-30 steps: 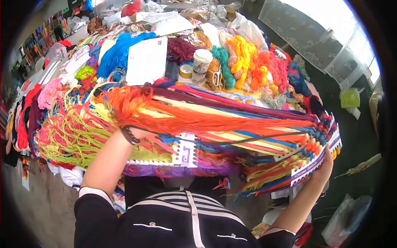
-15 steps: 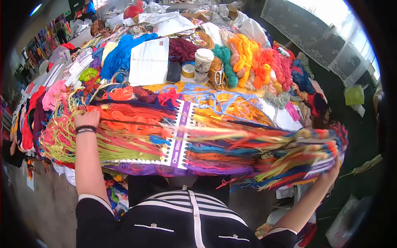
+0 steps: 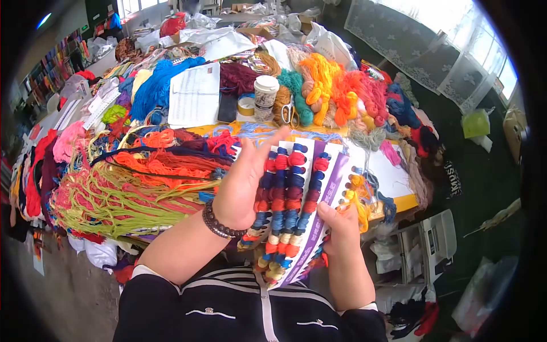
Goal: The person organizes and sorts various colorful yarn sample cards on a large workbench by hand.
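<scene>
Several punched white and purple thread cards [image 3: 313, 236], strung with embroidery floss in knotted rows of blue, red, orange and cream, stand tilted in a bundle before my chest. My right hand [image 3: 342, 228] grips the bundle's right side, its thumb pressed on the purple-striped card. Flat against the left side is my left hand [image 3: 239, 185], its fingers stretched out and partly hidden by the cards. Long loose floss strands [image 3: 125, 194] in lime, coral and orange spread over the table to the left. Yellow floss [image 3: 359, 199] hangs beyond my right hand.
Behind the cards are a lidded paper cup [image 3: 265, 98], scissors [image 3: 289, 113], a tape roll [image 3: 246, 106], a dark phone [image 3: 228, 107] and a printed sheet [image 3: 194, 94]. Floss hanks [image 3: 319, 82] in many colours line the back. A grey plastic stand [image 3: 421, 245] is at the lower right.
The floss that stretched out to the right is out of that spot. My right hand has come inward with the cards upright in it. My left hand has left the strands and moved right to the cards.
</scene>
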The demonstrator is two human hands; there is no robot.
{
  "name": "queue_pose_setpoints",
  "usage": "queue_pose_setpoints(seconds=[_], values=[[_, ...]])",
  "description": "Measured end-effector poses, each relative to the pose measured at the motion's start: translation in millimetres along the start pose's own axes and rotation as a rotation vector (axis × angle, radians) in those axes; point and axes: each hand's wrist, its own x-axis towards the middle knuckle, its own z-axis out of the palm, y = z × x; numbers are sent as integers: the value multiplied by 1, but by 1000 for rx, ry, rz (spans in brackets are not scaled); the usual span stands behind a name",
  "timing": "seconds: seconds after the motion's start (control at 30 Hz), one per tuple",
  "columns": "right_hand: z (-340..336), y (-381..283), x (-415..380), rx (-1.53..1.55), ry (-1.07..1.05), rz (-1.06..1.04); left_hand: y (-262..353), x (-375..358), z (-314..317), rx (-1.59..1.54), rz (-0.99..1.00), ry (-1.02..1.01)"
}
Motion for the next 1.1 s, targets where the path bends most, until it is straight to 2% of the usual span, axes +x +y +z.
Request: queue_pose_setpoints(seconds=[0.03,0.13,0.23,0.3,0.33,0.37,0.4,0.47,0.5,0.53,0.6,0.67,0.7,0.77,0.8,0.87,0.9,0.97,1.0,1.1], values=[[1,1,0,-6,27,-6,-6,5,14,-53,23,140],[-5,4,1,23,33,59,-15,3,-9,-14,-110,15],[-4,5,2,60,44,67,-24,3,-2,-67,-83,47],[-4,4,3,87,50,41,-50,7,-35,189,34,3],[-3,2,4,98,63,15,-49,3,-41,711,137,-82],[-6,0,5,91,80,17,-46,5,-46,388,-35,-178],[-13,-1,6,95,69,11,-34,-2,-15,196,-1,-180],[-17,-7,9,122,64,26,-23,-9,-14,406,31,-313],[-18,-6,11,135,83,39,-35,-13,-15,526,138,-256],[-18,-5,12,146,99,57,-40,-15,-19,523,133,-254],[-12,1,14,171,181,75,-44,-21,-23,338,-39,-212],[-5,4,15,195,177,66,-46,-24,-26,157,-204,-173],[-7,5,16,173,203,76,-54,-25,-27,129,-180,-117],[-25,11,18,153,226,65,-63,-19,-46,219,-131,-197],[-33,10,17,134,203,70,-52,-17,-32,348,4,-181],[-41,6,19,151,216,47,-31,-24,-24,493,4,-293],[-47,7,22,194,213,44,-40,-31,-24,429,-54,-326],[-45,11,27,247,353,58,-54,-45,-16,242,-167,-256],[-44,16,29,291,345,63,-60,-50,-19,139,-236,-206],[-46,17,29,242,361,62,-70,-49,-35,130,-362,-171]])
